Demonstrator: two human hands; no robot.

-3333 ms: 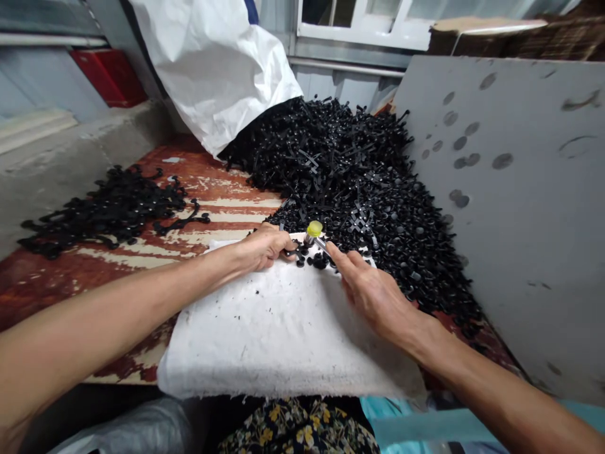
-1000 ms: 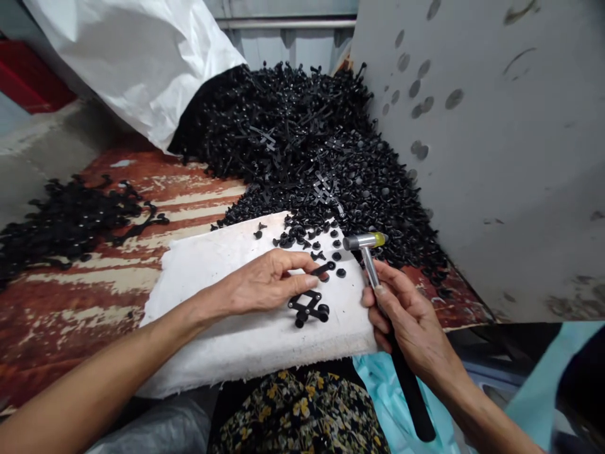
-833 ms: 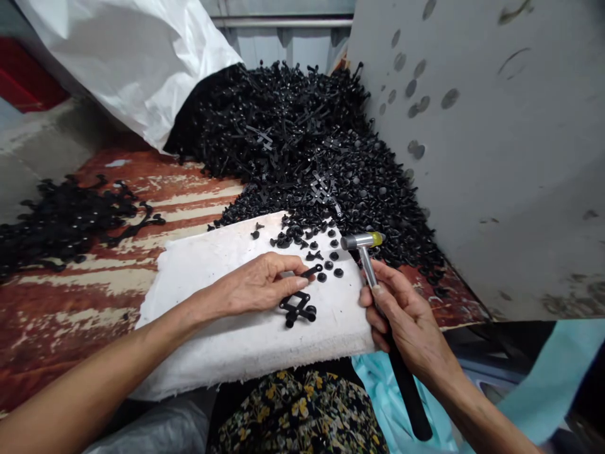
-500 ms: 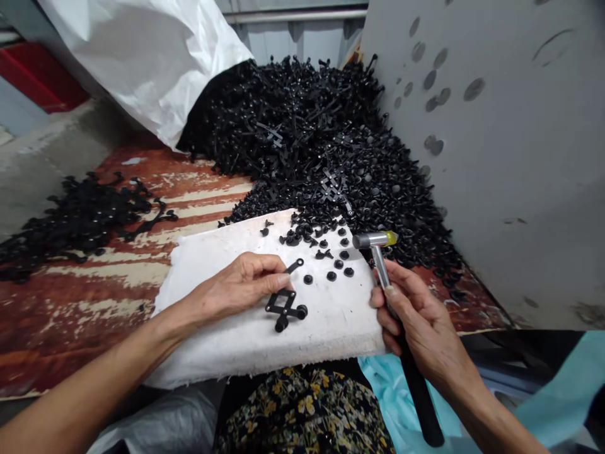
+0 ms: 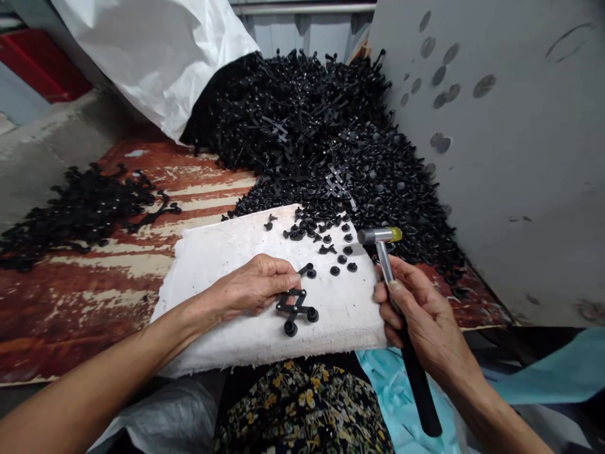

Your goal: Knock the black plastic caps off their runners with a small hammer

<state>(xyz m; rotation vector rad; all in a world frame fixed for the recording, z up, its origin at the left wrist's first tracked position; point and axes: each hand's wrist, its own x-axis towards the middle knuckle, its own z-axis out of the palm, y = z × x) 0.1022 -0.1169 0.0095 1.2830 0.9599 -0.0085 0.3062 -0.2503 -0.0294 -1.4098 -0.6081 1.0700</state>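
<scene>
My left hand [image 5: 253,290] rests on a white padded board [image 5: 227,252], fingers pinched on a thin black strip whose round end [image 5: 309,271] pokes out past the fingertips. Just below the fingers lies a black cross-shaped linkage piece [image 5: 295,309] with round knobs. My right hand [image 5: 420,318] is closed around the black handle of a small hammer [image 5: 380,237] with a metal head and a yellow tip, held upright at the board's right edge. Several loose black caps [image 5: 338,255] lie on the board between the two hands.
A big heap of black plastic parts [image 5: 321,132] spills from a white sack [image 5: 155,53] behind the board. A smaller pile of black linked pieces [image 5: 80,208] lies left on the worn red surface. A grey panel [image 5: 501,145] stands at the right. Floral fabric [image 5: 302,410] is below.
Three seconds ago both hands were at the heap's edge. Since then they pulled back onto the board; my left hand brought the strip over the cross piece. The hammer stays raised at the right.
</scene>
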